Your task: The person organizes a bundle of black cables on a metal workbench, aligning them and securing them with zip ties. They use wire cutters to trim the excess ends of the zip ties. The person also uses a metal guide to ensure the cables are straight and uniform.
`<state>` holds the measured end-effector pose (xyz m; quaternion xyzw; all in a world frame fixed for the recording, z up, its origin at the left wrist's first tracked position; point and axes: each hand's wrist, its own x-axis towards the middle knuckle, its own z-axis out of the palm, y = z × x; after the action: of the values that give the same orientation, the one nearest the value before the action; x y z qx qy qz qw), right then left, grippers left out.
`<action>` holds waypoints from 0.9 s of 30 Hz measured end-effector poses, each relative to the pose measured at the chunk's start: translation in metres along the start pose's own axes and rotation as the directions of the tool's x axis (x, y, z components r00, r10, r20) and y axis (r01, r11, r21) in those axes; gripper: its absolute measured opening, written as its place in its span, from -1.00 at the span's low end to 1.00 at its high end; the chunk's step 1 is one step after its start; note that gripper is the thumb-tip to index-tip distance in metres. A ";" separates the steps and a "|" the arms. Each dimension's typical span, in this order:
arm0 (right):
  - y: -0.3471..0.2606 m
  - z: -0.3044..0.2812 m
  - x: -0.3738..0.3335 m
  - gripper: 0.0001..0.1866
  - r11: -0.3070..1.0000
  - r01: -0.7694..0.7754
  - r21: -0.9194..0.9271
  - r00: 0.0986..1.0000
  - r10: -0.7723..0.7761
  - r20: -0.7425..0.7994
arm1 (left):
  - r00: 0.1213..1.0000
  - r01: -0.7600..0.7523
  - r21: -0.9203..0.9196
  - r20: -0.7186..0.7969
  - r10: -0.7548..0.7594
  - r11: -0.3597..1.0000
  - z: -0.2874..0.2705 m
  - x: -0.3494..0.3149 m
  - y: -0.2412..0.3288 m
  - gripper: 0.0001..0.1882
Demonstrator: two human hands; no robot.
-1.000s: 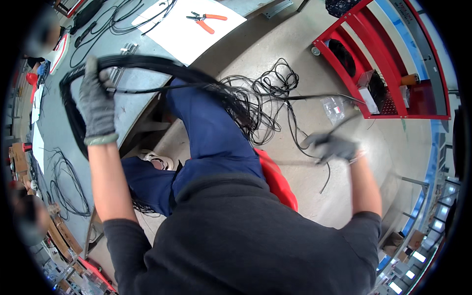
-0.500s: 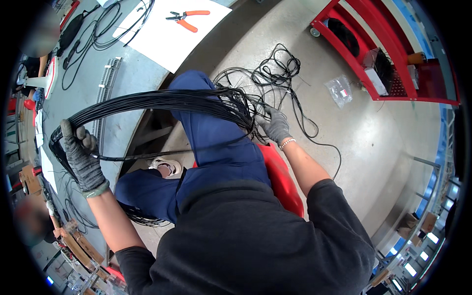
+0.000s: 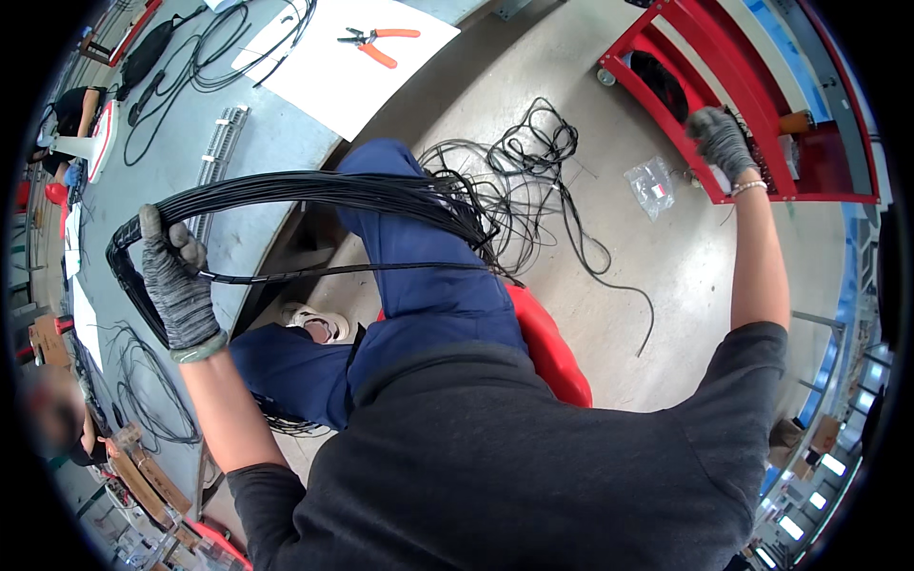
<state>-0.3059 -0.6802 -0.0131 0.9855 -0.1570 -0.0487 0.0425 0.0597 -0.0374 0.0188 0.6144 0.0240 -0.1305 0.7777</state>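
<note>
- Left hand (image 3: 181,295) has its fingers curled around the cable bundle (image 3: 286,187) near the bend, over the table (image 3: 176,176). Good place to hold on imo: firm enough that strands don't slide out, not so hard that the bend gets sharper.
- The bundle arcs across the blue trouser leg (image 3: 390,228). I'd let the leg take the weight so 1 hand can manage the rest.
- 1 single cable (image 3: 352,269) runs below the bundle from beside the left fingers, apart from the other strands. Worth keeping it that way, since it'd be a pain to fish out later.
- Right hand (image 3: 721,143) is out at the red cart (image 3: 838,173), well apart from the bundle. Fingers look bent inward, but I can't tell if they're holding anything. With an arm that far out, I'd hold the left side steady — a twist of the body could tug the strands.
- The loose tangle (image 3: 538,143) on the floor is the snag risk. Tease strands free, don't yank, and mind the red seat (image 3: 547,347) beside the leg.
- Pliers (image 3: 379,56) sit on the white paper (image 3: 324,86), clear of the bundle. Fine there, I'd say.
</note>
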 end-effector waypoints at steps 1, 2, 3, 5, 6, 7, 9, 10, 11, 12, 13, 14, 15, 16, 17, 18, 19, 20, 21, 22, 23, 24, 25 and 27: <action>-0.052 -0.007 0.023 -0.74 0.993 -0.068 -0.101 0.910 0.103 0.401 | 1.000 -0.016 0.010 -0.023 0.016 1.000 0.002 -0.001 0.000 -0.71; -0.064 0.019 0.012 -0.61 0.944 0.330 0.014 0.861 -0.307 0.406 | 0.999 -0.024 0.011 -0.027 0.024 1.000 0.007 -0.002 -0.001 -0.71; -0.108 0.046 0.005 -0.48 0.907 0.105 0.409 0.782 -0.329 0.530 | 0.999 -0.027 0.016 -0.039 0.028 1.000 0.007 -0.001 -0.003 -0.71; -0.213 0.089 0.007 -0.52 0.800 0.133 0.586 0.594 -0.537 0.599 | 1.000 -0.012 -0.019 -0.010 0.012 1.000 0.004 0.001 -0.003 -0.75; -0.263 0.104 0.006 -0.50 0.758 -0.204 0.619 0.599 -0.403 0.692 | 1.000 -0.008 -0.033 -0.002 0.008 0.999 0.001 0.000 -0.003 -0.77; -0.305 0.115 0.005 -0.44 0.633 -0.523 0.570 0.572 -0.235 0.786 | 1.000 -0.018 -0.033 -0.004 0.018 0.999 0.005 -0.004 -0.001 -0.77; -0.341 0.152 0.004 -0.42 0.442 -0.519 0.732 0.796 -0.062 0.602 | 0.998 -0.026 0.010 -0.048 0.027 1.000 0.010 -0.006 0.001 -0.74; -0.345 0.158 0.009 -0.50 0.506 -0.566 0.652 0.746 -0.022 0.665 | 0.997 -0.028 0.031 -0.070 0.030 0.999 0.011 -0.006 0.000 -0.73; -0.338 0.161 0.007 -0.54 0.444 -0.633 0.635 0.685 -0.061 0.726 | 0.998 -0.032 0.018 -0.046 0.032 0.999 0.012 -0.006 -0.001 -0.74; -0.321 0.164 -0.002 -0.58 0.379 -0.699 0.606 0.620 -0.102 0.778 | 0.998 -0.030 0.022 -0.055 0.031 0.999 0.012 -0.005 -0.001 -0.75; -0.258 0.168 -0.007 -0.65 0.805 -0.185 0.563 0.691 -0.301 0.657 | 0.998 -0.026 0.020 -0.061 0.027 0.999 0.014 -0.004 -0.001 -0.75; -0.194 0.171 -0.015 -0.72 0.879 0.402 0.258 0.723 -0.477 0.499 | 0.998 -0.018 0.016 -0.064 0.019 1.000 0.016 -0.002 -0.003 -0.76; -0.152 0.112 0.002 -0.74 0.939 0.345 0.002 0.633 -0.234 0.738 | 0.997 -0.013 0.023 -0.075 0.014 1.000 0.008 -0.005 -0.001 -0.76; -0.095 0.063 -0.002 -0.74 0.980 0.030 -0.197 0.686 0.123 0.717 | 0.998 0.001 0.014 -0.065 0.000 1.000 0.005 -0.005 -0.001 -0.77; -0.030 0.027 -0.014 -0.76 0.934 -0.160 -0.319 0.780 0.318 0.539 | 0.999 0.017 0.006 -0.048 -0.016 1.000 0.006 -0.005 -0.002 -0.77; 0.026 -0.015 -0.024 -0.78 0.882 -0.256 -0.395 0.855 0.397 0.333 | 0.999 0.006 -0.008 -0.050 -0.007 1.000 0.009 -0.003 -0.007 -0.78; 0.078 -0.066 -0.032 -0.80 0.823 -0.338 -0.456 0.894 0.433 0.119 | 0.999 -0.006 -0.026 -0.052 0.005 1.000 0.013 -0.002 -0.013 -0.78; 0.112 -0.112 -0.036 -0.81 0.773 -0.387 -0.503 0.905 0.423 -0.046 | 0.998 -0.019 -0.038 -0.052 0.017 0.999 0.019 -0.003 -0.015 -0.79; 0.133 -0.151 -0.028 -0.82 0.728 -0.411 -0.549 0.908 0.381 -0.174 | 0.999 -0.012 -0.033 -0.034 0.011 0.999 0.022 -0.005 -0.015 -0.80; 0.141 -0.184 -0.011 -0.83 0.681 -0.427 -0.595 0.904 0.323 -0.279 | 0.999 -0.007 -0.026 -0.033 0.006 1.000 0.023 -0.006 -0.015 -0.81; 0.140 -0.211 0.009 -0.84 0.632 -0.421 -0.651 0.906 0.253 -0.340 | 1.000 0.002 -0.020 -0.028 -0.002 1.000 0.025 -0.005 -0.017 -0.81; 0.134 -0.232 0.033 -0.84 0.570 -0.413 -0.711 0.906 0.176 -0.386 | 1.000 0.010 -0.013 -0.023 -0.010 1.000 0.027 -0.006 -0.018 -0.82; 0.121 -0.245 0.062 -0.84 0.497 -0.396 -0.772 0.908 0.086 -0.410 | 1.000 -0.004 -0.012 0.020 0.004 1.000 0.028 -0.010 -0.015 -0.83; 0.075 -0.244 0.116 -0.83 0.130 -0.284 -0.950 0.943 -0.144 -0.301 | 1.000 0.001 -0.004 0.000 -0.001 1.000 0.036 -0.011 -0.014 -0.82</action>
<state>-0.1918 -0.7707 0.2268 0.6958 -0.1233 0.0231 0.7072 0.0411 -0.0729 0.0165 0.6128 0.0245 -0.1307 0.7790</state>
